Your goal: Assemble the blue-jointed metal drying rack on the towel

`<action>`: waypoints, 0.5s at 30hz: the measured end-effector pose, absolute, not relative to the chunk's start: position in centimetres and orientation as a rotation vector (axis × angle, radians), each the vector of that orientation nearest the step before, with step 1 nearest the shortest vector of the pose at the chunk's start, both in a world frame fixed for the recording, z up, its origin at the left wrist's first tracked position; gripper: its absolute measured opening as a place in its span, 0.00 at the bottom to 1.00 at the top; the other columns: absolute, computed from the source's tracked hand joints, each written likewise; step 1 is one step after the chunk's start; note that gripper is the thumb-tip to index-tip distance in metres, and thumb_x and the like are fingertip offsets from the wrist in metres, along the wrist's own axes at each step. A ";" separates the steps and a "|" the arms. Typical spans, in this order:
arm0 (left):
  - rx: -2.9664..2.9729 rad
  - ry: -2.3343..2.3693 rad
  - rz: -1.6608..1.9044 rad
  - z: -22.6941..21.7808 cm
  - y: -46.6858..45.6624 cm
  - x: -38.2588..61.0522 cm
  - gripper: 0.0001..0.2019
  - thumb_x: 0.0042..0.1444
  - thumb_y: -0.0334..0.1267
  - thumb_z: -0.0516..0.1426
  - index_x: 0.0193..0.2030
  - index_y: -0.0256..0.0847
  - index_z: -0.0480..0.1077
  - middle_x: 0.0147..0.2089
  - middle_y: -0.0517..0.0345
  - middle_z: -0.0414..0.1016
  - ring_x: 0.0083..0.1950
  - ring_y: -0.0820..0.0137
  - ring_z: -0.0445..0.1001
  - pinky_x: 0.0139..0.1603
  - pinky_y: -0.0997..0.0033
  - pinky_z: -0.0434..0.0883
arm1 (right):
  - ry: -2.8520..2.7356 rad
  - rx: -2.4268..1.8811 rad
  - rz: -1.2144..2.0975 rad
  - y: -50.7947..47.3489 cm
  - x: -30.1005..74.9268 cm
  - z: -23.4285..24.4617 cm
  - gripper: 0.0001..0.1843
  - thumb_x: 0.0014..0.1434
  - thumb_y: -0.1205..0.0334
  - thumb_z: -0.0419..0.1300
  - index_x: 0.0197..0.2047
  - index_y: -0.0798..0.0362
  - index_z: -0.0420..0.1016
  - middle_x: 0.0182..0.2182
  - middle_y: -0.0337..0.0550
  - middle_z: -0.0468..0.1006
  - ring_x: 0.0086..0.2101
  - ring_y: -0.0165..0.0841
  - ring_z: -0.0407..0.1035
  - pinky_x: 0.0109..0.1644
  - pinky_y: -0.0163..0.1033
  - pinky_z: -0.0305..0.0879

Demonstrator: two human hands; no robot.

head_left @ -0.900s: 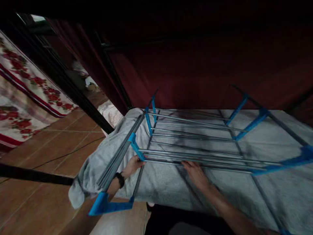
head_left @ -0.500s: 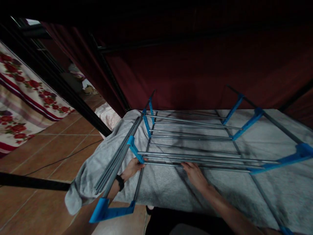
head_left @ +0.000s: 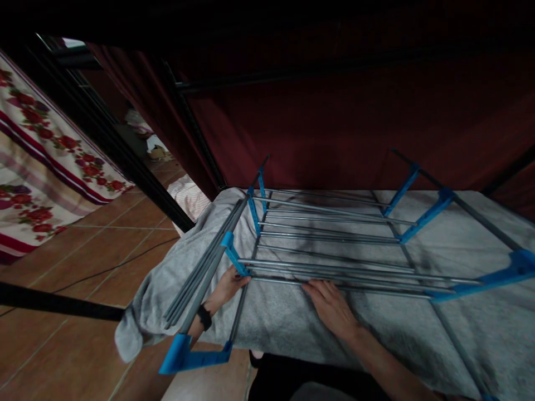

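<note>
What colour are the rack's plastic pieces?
The plastic pieces are blue, clearest in the head view.

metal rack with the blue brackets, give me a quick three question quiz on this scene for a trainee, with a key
1. True or false: the left hand is at the lower end of a blue bracket.
2. Which hand has the dark wristband just behind it? A. right; B. left; C. neither.
3. Fill in: the blanket under the rack is ____ in colour.

Key: 1. True. 2. B. 3. Grey.
</note>
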State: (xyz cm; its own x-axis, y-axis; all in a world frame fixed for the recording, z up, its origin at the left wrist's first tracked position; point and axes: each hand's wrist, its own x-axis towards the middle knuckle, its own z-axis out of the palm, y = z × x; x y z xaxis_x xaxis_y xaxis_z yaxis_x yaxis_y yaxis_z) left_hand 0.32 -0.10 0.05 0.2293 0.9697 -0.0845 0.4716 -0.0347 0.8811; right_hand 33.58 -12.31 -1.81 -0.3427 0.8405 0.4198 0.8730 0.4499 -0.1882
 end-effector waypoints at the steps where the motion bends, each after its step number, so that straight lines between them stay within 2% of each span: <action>1: 1.656 1.365 0.747 0.2 -0.1 0.5 0.10 0.45 0.45 0.63 0.29 0.43 0.69 0.33 0.56 0.76 0.39 0.61 0.74 0.44 0.60 0.73 | -2.241 -1.448 -0.141 -12.1 33.4 -1.6 0.25 0.65 0.77 0.48 0.59 0.48 0.73 0.53 0.45 0.77 0.50 0.38 0.70 0.58 0.46 0.66; 4: 1.687 1.378 0.749 1.0 -0.4 1.0 0.08 0.49 0.45 0.61 0.27 0.46 0.69 0.31 0.57 0.76 0.38 0.59 0.74 0.43 0.60 0.71 | -2.249 -1.518 -0.219 -11.1 32.8 -1.0 0.26 0.66 0.76 0.49 0.64 0.50 0.68 0.57 0.48 0.74 0.54 0.41 0.68 0.60 0.49 0.63; 7: 1.711 1.390 0.755 1.5 -0.8 1.6 0.08 0.52 0.47 0.58 0.27 0.48 0.67 0.30 0.56 0.77 0.38 0.57 0.75 0.41 0.61 0.70 | -2.279 -1.607 -0.190 -9.9 32.2 -0.2 0.24 0.68 0.71 0.51 0.65 0.53 0.67 0.57 0.50 0.75 0.56 0.42 0.67 0.62 0.51 0.62; 12: 1.801 1.555 0.785 1.1 -0.9 2.1 0.08 0.55 0.46 0.55 0.28 0.49 0.65 0.33 0.54 0.78 0.41 0.55 0.75 0.43 0.60 0.71 | -2.376 -1.750 0.038 -8.8 31.9 1.4 0.27 0.67 0.72 0.50 0.66 0.45 0.67 0.57 0.48 0.75 0.54 0.41 0.71 0.59 0.47 0.66; 15: 1.804 1.633 0.741 0.5 -0.6 2.3 0.06 0.56 0.44 0.53 0.31 0.49 0.68 0.36 0.54 0.80 0.43 0.54 0.76 0.43 0.59 0.71 | -2.423 -1.810 0.163 -8.5 32.1 2.5 0.28 0.68 0.72 0.47 0.67 0.44 0.66 0.56 0.47 0.77 0.51 0.41 0.74 0.56 0.46 0.68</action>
